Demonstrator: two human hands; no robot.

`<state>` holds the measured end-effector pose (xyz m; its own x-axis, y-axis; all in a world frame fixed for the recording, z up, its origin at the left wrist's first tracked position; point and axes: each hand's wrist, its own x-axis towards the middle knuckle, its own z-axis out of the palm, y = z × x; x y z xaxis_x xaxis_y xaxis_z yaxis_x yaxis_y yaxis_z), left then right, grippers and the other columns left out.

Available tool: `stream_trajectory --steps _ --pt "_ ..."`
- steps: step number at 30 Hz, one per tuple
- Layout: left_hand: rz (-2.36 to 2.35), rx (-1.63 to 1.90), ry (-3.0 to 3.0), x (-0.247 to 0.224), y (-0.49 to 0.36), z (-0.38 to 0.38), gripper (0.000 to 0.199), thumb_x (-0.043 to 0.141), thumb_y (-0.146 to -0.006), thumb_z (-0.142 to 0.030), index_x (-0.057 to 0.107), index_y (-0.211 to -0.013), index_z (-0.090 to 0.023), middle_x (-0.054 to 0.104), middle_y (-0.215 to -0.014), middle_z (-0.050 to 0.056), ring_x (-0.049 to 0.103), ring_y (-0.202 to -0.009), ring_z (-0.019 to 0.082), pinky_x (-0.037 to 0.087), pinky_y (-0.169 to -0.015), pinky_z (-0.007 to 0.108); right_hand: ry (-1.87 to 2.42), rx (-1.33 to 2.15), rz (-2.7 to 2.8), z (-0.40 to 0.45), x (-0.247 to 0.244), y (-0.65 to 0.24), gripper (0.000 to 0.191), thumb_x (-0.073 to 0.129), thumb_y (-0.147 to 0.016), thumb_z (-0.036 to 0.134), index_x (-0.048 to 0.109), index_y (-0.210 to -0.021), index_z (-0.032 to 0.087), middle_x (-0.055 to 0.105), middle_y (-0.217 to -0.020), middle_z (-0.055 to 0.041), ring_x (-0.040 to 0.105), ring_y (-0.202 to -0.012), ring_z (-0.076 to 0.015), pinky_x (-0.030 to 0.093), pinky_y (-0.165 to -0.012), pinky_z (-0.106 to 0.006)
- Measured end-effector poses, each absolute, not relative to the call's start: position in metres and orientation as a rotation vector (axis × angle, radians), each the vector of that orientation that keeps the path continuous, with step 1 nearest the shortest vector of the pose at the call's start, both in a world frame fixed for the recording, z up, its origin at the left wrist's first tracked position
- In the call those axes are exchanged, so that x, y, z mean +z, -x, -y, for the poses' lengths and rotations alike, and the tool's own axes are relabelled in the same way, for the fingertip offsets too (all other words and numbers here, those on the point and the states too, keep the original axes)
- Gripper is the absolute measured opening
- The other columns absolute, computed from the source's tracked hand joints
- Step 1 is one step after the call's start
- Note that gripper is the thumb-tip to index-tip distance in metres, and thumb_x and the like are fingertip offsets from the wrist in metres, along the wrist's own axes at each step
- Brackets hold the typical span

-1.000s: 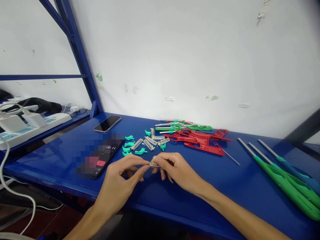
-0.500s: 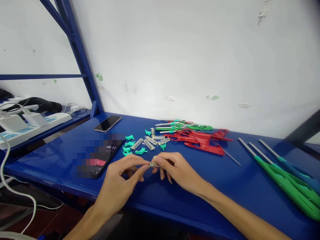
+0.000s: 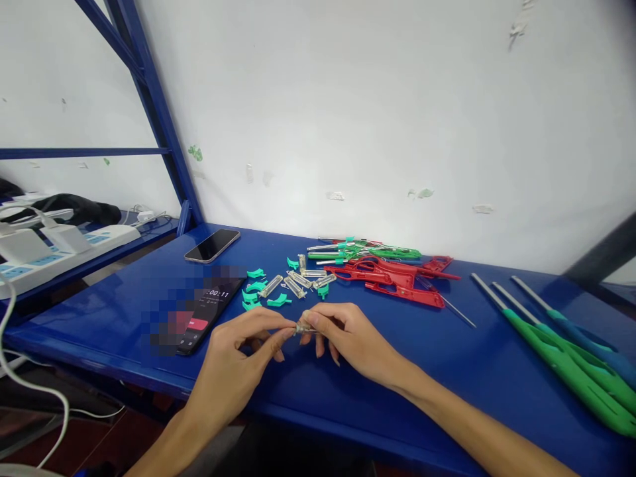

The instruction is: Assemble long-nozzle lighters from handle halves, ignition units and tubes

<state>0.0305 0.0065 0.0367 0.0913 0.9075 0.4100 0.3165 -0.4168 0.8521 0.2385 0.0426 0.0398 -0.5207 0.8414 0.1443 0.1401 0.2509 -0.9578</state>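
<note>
Between my two hands is a small clear part (image 3: 304, 328), mostly covered by the fingers. My left hand (image 3: 248, 351) pinches its left end with thumb and index finger. The thumb and fingers of my right hand (image 3: 350, 338) close on its right side. Just beyond them lie several clear tubes (image 3: 271, 286) with metal bits, and several teal curved pieces (image 3: 279, 300) beside them. Behind to the right are red shell pieces (image 3: 392, 275) and green pieces (image 3: 397, 252) with metal rods.
A lit phone (image 3: 211, 311) showing a timer lies left of my hands, a dark phone (image 3: 212, 246) behind it. Long green and blue lighters (image 3: 561, 358) lie at the right. A power strip (image 3: 74, 248) stands on the far-left shelf; a white wall (image 3: 348, 132) rises behind the blue table (image 3: 397, 411).
The view has shifted very slightly. Both hands keep nearly the same pose around the small clear part.
</note>
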Motion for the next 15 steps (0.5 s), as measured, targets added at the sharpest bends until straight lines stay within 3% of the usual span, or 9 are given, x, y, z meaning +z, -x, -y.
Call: stream_trajectory --steps 15 --pt "-1.218 1.266 -1.951 0.0318 -0.0298 -0.0056 0.015 0.066 -0.098 -0.026 0.08 -0.093 -0.024 0.074 -0.088 0.0 0.067 -0.06 0.011 0.054 -0.055 0.022 0.902 1.305 1.867 -0.0442 0.0365 -0.2381 0.042 0.055 -0.107 0.051 0.073 -0.086 0.018 0.064 -0.07 0.0017 0.055 -0.052 -0.0084 0.045 -0.046 -0.017"
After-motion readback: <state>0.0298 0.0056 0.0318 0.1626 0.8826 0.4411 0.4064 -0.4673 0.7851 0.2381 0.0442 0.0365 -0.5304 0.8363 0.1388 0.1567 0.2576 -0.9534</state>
